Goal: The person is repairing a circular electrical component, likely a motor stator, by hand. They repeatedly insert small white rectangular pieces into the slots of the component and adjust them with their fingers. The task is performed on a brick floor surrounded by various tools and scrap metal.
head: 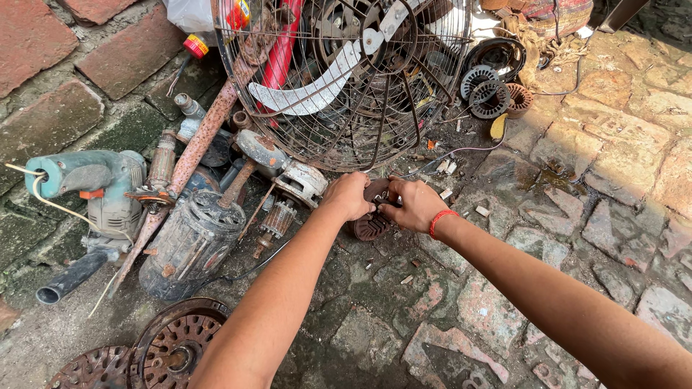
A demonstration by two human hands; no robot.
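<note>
Outdoor ground of worn, uneven brick paving point(613, 180), damp and mossy in the joints, littered with scrap. Landmark, rusty wire fan guard point(346, 86): just below its lower rim lies a round rusty motor cover point(371, 220), gripped on either side by the left hand point(348, 194) and right hand point(412, 204), fingers closed on its edge. Left of the guard: grey motor point(191, 241), green power tool point(101, 187); right: wound stators point(490, 90).

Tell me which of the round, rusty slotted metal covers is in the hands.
The small dark one between both hands; the two larger covers lie untouched at bottom left.
</note>
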